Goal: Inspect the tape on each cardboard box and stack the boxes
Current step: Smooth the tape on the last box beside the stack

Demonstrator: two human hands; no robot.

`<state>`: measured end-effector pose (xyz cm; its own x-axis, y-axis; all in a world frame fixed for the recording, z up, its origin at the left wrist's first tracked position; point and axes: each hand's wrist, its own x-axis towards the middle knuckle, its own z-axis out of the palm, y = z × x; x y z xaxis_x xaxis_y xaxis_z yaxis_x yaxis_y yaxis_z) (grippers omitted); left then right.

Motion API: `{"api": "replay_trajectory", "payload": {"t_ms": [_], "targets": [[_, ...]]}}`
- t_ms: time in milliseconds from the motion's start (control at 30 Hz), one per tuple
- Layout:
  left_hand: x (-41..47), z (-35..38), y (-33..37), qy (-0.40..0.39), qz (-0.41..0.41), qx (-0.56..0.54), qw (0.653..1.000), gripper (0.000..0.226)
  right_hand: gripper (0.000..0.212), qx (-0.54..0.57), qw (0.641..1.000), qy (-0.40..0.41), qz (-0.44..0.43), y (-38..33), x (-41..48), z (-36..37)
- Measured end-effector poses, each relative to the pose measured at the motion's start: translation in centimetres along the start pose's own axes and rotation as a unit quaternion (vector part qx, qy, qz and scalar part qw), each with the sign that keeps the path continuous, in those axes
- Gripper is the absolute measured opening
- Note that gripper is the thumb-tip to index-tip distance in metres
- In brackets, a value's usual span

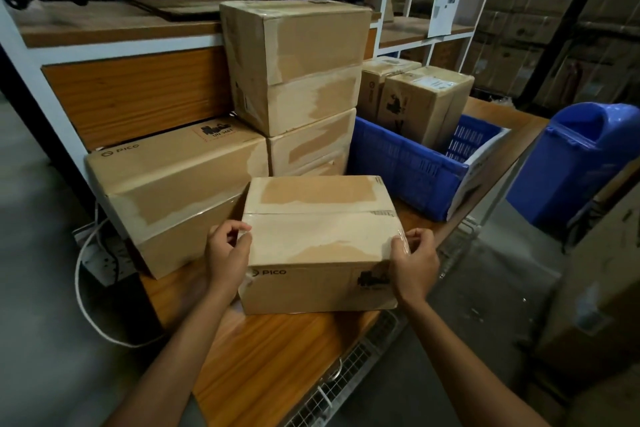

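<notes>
- Plainly, the wooden table (277, 357) fills the lower middle of the frame and carries all the boxes.
- The stack (298, 62) of taped boxes rises in the upper centre, right behind the box being held. Its top sits well above that box, so the coming lift probably goes up and away from the person.
- The big box (173, 191) lies at centre left, just beside the held box's left rear corner.
- The box (318, 243) rests on the table in the lower centre, its long axis running left to right.
- The left hand (227, 255) curls its fingers round the box's left top edge, and the right hand (414, 262) does the same on the right. Both are equally near.
- The tape (322, 229), a clear strip, follows the top seam from hand to hand.
</notes>
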<state>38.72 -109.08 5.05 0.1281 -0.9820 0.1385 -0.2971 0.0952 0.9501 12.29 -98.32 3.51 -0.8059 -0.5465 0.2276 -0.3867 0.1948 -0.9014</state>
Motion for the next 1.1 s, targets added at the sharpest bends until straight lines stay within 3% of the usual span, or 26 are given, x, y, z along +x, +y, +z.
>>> {"api": "replay_trajectory", "payload": {"t_ms": [133,233,333,433,500,633,767,900,1000,1100], "targets": [[-0.1,-0.2,0.9,0.060,0.070,0.115,0.989,0.014,0.025,-0.160,0.981,-0.005,-0.108,-1.1,-0.9,0.7],[0.4,0.2,1.4,0.007,0.191,0.210,0.959,0.012,0.017,-0.193,0.956,-0.061,-0.215,-3.6,-1.5,1.7],[1.2,0.4,1.7,-0.101,0.260,0.248,0.928,0.013,0.024,-0.173,0.924,-0.201,-0.276,-6.7,-1.3,3.5],[1.6,0.8,1.4,-0.187,0.238,0.338,0.891,0.037,0.051,-0.272,0.838,-0.362,-0.304,-8.5,-1.7,5.8],[1.5,1.0,1.2,-0.214,0.235,0.419,0.851,0.046,0.056,-0.349,0.777,-0.407,-0.330,-8.2,-2.0,6.7],[2.9,0.3,2.6,-0.264,0.267,0.456,0.807,0.049,0.058,-0.381,0.746,-0.442,-0.321,-9.9,-0.1,6.8],[6.7,-0.9,3.4,-0.365,0.215,0.343,0.838,0.066,0.082,-0.381,0.723,-0.509,-0.272,-12.9,2.4,8.2],[7.3,-0.7,1.9,-0.443,0.172,0.425,0.770,0.068,0.087,-0.438,0.638,-0.566,-0.284,-11.6,3.4,9.3],[8.1,-0.4,3.0,-0.454,0.167,0.456,0.747,0.080,0.085,-0.458,0.620,-0.564,-0.297,-12.5,4.1,9.7],[9.8,0.8,5.3,-0.435,0.174,0.479,0.742,0.103,0.086,-0.423,0.658,-0.560,-0.272,-14.4,5.8,10.2]]}}
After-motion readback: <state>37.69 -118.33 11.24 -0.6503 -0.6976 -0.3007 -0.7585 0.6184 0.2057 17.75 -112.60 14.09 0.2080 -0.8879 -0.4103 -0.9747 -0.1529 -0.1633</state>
